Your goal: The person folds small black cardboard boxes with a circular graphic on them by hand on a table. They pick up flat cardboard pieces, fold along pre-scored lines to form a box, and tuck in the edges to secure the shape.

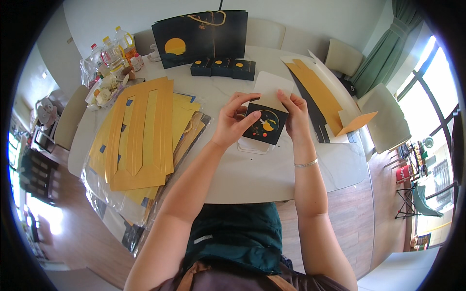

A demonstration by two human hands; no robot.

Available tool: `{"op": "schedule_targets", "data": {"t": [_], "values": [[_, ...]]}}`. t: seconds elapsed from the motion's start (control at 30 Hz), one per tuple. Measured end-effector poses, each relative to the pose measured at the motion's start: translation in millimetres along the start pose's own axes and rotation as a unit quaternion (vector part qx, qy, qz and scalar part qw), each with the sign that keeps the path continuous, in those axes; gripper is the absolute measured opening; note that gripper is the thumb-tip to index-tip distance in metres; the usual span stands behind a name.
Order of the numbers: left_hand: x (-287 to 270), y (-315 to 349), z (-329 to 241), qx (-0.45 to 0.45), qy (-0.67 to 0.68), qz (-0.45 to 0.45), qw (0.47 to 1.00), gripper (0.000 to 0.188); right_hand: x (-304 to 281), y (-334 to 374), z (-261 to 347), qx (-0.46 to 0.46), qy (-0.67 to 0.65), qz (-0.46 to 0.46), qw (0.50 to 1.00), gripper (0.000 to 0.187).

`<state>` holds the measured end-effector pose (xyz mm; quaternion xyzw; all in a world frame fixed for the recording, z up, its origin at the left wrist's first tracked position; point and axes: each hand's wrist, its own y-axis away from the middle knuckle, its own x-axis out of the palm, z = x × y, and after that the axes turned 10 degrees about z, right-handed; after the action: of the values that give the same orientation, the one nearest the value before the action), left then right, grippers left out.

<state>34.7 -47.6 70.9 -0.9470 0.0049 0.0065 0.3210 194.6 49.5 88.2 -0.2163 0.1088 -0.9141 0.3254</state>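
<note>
Holding the small black box (265,127) above the white table (242,184), between the left hand (236,120) and the right hand (295,112), the person has its decorated face turned upward, probably so that it can be well seen while the hands work. The two-sided hold seems chosen to keep the box from twisting. The left hand is partly closed, with its thumb lying on the decorated face and its other fingers curled behind the left edge. The right hand is bent around the upper right corner, its thumb near the pale panel (273,87); I cannot tell if this panel belongs to the box. Both forearms come together from below. Gold card sheets (165,126) lie at the left, perhaps within easy reach, and three small dark boxes (221,69) stand farther away.
</note>
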Motion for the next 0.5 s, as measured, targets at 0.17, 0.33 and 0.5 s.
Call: {"op": "schedule_targets", "data": {"t": [0.17,0.33,0.5], "values": [[-1,-1,1,0.025,0.005,-0.002,1.000,0.020,2,2,0,-0.001,0.000,0.005,1.000,0.025],[-3,-1,1,0.013,0.019,-0.005,1.000,0.008,-3,1,-3,0.003,0.020,0.023,1.000,0.026],[-10,1,6,-0.023,0.053,0.001,0.998,0.005,10,3,4,0.022,0.023,0.028,0.999,0.027]]}}
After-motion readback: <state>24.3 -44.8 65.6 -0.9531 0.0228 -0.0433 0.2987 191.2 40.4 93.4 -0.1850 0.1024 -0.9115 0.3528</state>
